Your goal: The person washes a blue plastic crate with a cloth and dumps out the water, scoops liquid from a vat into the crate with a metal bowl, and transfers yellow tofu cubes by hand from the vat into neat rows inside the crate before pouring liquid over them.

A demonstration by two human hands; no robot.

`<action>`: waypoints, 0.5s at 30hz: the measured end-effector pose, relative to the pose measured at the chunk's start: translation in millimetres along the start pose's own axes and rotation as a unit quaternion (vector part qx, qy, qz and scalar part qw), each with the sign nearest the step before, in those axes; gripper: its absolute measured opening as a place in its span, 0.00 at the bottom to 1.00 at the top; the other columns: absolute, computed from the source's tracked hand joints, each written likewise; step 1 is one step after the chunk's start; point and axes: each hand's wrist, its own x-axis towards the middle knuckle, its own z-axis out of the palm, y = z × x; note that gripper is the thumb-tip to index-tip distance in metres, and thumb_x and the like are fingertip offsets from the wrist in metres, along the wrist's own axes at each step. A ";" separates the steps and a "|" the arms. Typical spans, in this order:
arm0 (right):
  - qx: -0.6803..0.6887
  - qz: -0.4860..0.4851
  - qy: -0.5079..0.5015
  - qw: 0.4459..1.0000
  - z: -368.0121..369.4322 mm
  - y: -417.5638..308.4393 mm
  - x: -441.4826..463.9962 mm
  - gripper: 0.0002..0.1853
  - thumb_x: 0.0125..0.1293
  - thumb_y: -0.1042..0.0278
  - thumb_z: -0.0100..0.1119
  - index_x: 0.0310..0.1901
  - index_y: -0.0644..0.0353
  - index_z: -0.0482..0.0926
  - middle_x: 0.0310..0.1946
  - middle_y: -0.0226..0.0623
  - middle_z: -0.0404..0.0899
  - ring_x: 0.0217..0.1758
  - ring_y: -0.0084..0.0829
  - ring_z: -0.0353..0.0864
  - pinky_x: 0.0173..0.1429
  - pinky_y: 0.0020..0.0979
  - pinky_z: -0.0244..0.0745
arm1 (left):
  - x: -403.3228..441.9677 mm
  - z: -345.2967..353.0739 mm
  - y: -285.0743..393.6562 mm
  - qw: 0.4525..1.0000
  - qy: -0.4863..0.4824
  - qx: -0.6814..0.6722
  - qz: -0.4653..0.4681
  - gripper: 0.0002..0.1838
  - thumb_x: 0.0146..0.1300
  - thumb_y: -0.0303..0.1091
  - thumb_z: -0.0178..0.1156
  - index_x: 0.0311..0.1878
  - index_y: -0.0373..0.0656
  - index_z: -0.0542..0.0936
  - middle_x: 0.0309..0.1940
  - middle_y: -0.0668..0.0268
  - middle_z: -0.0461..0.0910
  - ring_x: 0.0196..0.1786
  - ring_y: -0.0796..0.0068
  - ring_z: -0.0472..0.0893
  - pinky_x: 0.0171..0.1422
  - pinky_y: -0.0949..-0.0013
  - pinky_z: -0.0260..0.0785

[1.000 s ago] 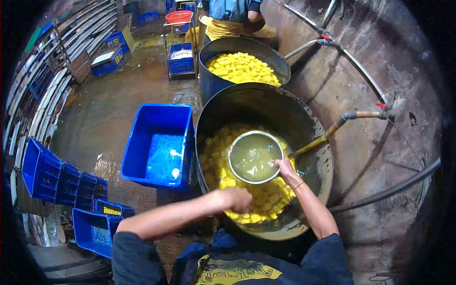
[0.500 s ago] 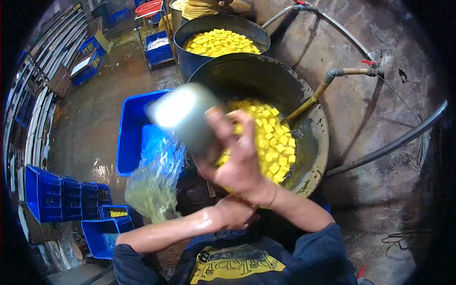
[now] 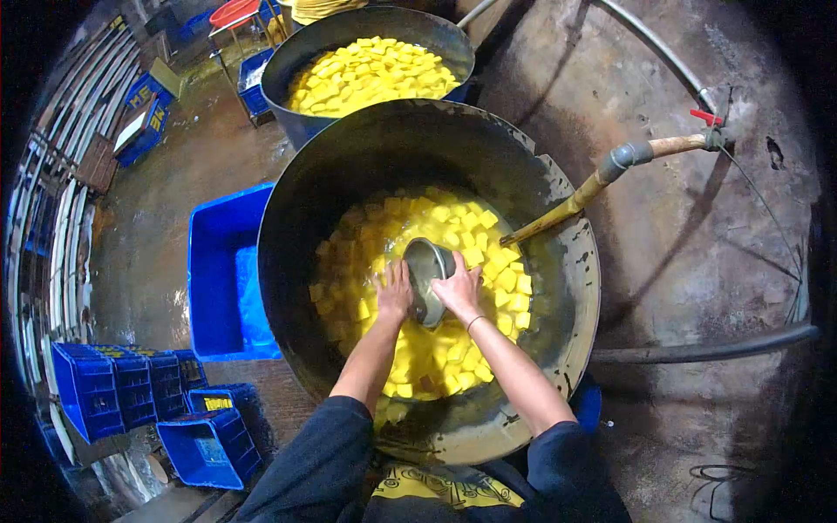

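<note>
In the large round metal vat [image 3: 292, 288], a metal bowl [image 3: 427, 283] sits tilted in the cloudy yellow water. My right hand [image 3: 458, 289] grips the bowl's right rim, its thumb reaching over the edge. Against the left side of the bowl is my left hand [image 3: 394, 295], fingers stretched forward and apart. Many yellow blocks [image 3: 504, 279] lie in the water around the bowl, most densely to the right and front. Water hides the underside of the bowl.
A pipe [image 3: 567, 207] reaches over the vat's right rim from a red-handled valve [image 3: 706, 117]. Behind stands a second vat [image 3: 279, 83] of yellow blocks. A blue tub [image 3: 214, 279] stands to the left, with several blue crates [image 3: 87, 392] nearer me. A hose [image 3: 697, 351] runs along the right wall.
The bowl was raised at the left, pouring water beside the vat over the blue tub. Now it is down in the vat, and my left hand has moved from near my right wrist to the bowl's side.
</note>
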 end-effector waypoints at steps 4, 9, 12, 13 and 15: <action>0.033 0.030 -0.059 0.997 10.5 19.8 19.1 0.42 0.42 0.63 0.61 0.65 0.51 0.63 0.49 0.65 0.68 0.51 0.60 0.71 0.60 0.44 0.68 | -4.3 19.2 -3.5 0.999 -0.035 -0.027 -0.016 0.37 0.63 0.45 0.48 0.74 0.46 0.49 0.75 0.66 0.47 0.76 0.62 0.47 0.73 0.40 0.42; 0.030 -0.027 -0.083 0.996 20.3 38.0 37.4 0.40 0.42 0.66 0.60 0.63 0.55 0.64 0.48 0.51 0.77 0.50 0.57 0.68 0.60 0.42 0.65 | -21.3 2.7 -10.0 1.000 -0.028 -0.013 0.001 0.44 0.59 0.51 0.52 0.75 0.47 0.45 0.76 0.66 0.42 0.77 0.57 0.41 0.75 0.42 0.37; 0.029 -0.019 -0.102 0.994 23.6 43.9 44.3 0.39 0.42 0.65 0.60 0.63 0.55 0.65 0.50 0.47 0.77 0.49 0.55 0.70 0.61 0.42 0.64 | -21.8 14.1 -17.9 0.999 -0.046 -0.026 -0.004 0.43 0.61 0.51 0.50 0.75 0.50 0.44 0.76 0.67 0.40 0.77 0.59 0.40 0.76 0.44 0.36; 0.025 -0.025 -0.105 0.994 23.8 45.6 46.7 0.39 0.42 0.65 0.60 0.63 0.55 0.65 0.49 0.47 0.77 0.49 0.54 0.71 0.61 0.42 0.64 | -21.1 18.5 -19.3 0.999 -0.046 -0.028 -0.007 0.42 0.62 0.51 0.49 0.75 0.51 0.44 0.76 0.67 0.40 0.77 0.59 0.40 0.76 0.45 0.36; 0.017 -0.038 -0.112 0.993 30.5 57.7 54.2 0.39 0.42 0.64 0.60 0.63 0.54 0.65 0.49 0.48 0.77 0.49 0.53 0.73 0.60 0.41 0.65 | -24.6 19.7 -18.1 0.998 -0.055 -0.012 -0.013 0.40 0.63 0.51 0.47 0.75 0.52 0.44 0.76 0.68 0.39 0.77 0.60 0.39 0.76 0.46 0.35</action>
